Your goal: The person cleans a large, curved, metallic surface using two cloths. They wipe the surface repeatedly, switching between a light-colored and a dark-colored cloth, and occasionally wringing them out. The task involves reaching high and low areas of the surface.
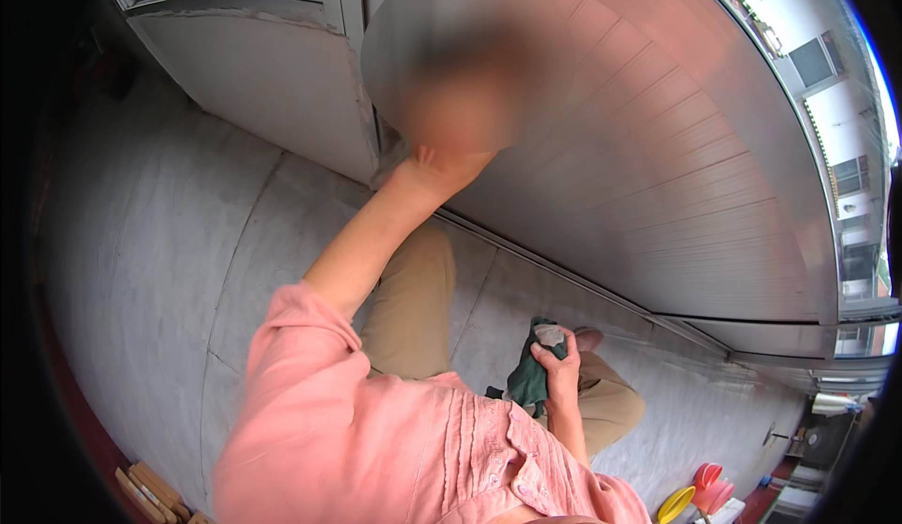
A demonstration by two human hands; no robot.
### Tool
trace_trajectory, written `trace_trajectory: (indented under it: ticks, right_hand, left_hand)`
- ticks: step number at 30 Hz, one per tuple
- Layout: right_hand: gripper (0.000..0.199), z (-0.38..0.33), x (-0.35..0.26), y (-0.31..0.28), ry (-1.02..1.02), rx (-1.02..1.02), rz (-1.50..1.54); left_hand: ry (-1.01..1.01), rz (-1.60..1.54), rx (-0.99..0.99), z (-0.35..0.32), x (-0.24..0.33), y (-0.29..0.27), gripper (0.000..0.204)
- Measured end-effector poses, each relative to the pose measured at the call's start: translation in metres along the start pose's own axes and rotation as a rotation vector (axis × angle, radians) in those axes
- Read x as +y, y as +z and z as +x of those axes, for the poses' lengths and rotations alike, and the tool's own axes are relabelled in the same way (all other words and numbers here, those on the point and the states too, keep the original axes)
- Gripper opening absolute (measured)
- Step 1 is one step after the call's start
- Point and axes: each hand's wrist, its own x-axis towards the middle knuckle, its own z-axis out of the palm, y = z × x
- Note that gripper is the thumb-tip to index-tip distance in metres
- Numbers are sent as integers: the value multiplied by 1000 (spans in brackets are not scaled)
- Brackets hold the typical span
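My left arm reaches forward and up to a grey metal panel (pixel 601 167). My left hand (pixel 456 125) is at the panel's left part, near the upright frame. A blurred patch covers its fingers, so what it holds or touches there is hidden. Low in front of my body, by my right knee, my right hand (pixel 562 366) is closed round a dark green cloth (pixel 528 380). The cloth is bunched up, with a pale grey patch (pixel 549 335) showing at its top beside my thumb.
Grey slabs (pixel 150 223) cover the floor beneath my legs. A light wall panel (pixel 272 83) stands left of the metal one, under a window. Wooden pieces (pixel 155 494) lie bottom left. A yellow scoop-like item (pixel 676 505) and red-pink ones (pixel 711 489) are bottom right.
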Motion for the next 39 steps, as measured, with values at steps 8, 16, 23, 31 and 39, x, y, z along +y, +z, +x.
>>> trace_trajectory:
  ticks: [8, 16, 23, 31, 39]
  right_hand:
    - [43, -1, -11, 4, 25, 60, 17]
    - [42, -4, -10, 6, -17, 11, 45]
    - [43, -3, -11, 8, -4, 24, 50]
    - [41, -7, -10, 9, 17, 75, 12]
    - [41, -13, -13, 14, 4, 74, 43]
  left_hand:
    - [132, 1, 11, 58, -5, 29, 73]
    - [212, 138, 24, 48, -19, 29, 69]
    - [-49, 197, -175, 7, -38, 32, 86]
    - [-131, 185, -28, 46, -74, 8, 90]
    - [-409, 125, -326, -82, -92, 34, 94]
